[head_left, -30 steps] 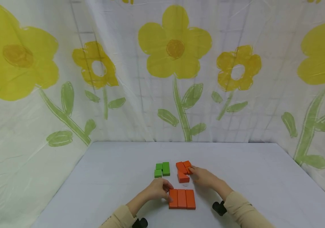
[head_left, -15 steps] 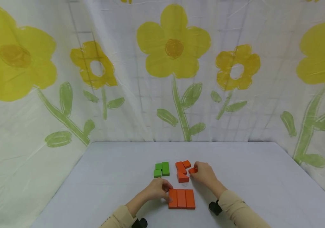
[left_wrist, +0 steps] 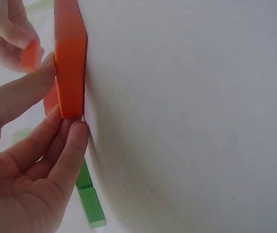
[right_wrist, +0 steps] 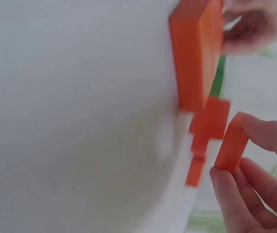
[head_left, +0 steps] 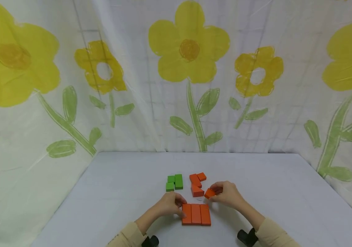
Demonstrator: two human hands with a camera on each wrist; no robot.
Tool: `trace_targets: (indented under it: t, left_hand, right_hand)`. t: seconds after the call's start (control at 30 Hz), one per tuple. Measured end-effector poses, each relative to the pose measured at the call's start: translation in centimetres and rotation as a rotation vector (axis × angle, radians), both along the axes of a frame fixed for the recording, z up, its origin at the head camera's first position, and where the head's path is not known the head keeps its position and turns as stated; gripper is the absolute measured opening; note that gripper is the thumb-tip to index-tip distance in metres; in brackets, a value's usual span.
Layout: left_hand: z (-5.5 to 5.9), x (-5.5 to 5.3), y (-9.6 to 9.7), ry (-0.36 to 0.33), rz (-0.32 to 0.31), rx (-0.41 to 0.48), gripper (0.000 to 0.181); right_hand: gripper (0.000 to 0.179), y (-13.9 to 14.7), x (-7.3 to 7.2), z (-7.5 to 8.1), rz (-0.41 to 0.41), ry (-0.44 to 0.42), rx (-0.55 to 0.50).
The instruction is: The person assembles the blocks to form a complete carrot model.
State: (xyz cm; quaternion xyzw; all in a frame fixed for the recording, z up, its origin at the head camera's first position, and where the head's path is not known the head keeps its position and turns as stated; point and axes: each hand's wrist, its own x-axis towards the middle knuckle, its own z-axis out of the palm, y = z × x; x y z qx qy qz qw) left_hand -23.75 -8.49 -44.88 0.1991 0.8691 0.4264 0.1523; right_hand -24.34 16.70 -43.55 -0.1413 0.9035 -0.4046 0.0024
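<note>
Three long orange blocks lie side by side on the white table. At the row's left end, my left hand holds the leftmost orange block, thumb on one side and fingertips at its far end. Just beyond the row's right corner, my right hand pinches a small orange block between thumb and fingers. Behind the row sits a loose group of orange blocks, one of them a wedge-like piece at its near end.
Several green blocks form a small cluster left of the loose orange ones. A white curtain printed with yellow flowers hangs behind the table's far edge. The white tabletop spreads out on both sides.
My right hand has taken a small orange block out of the back group and brought it nearer, toward the row's right corner. My left hand stays at the row's left end.
</note>
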Motion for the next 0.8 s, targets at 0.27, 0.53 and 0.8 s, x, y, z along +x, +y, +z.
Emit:
trace_targets:
  t: [0.27,0.53,0.8]
  left_hand:
    - [0.2,0.1,0.0,0.006,-0.002,0.012,0.028]
    - [0.2,0.0,0.0,0.011,-0.007,0.011,0.028]
    - [0.2,0.0,0.1,-0.001,-0.002,-0.001,0.028]
  right_hand:
    - [0.031,-1.1,3.5,0.5,0.269,-0.138,-0.081]
    - [0.030,-2.8,5.6,0.1,0.425,-0.158,-0.034]
    - [0.022,-3.7,7.2,-0.7,0.448,-0.320,-0.084]
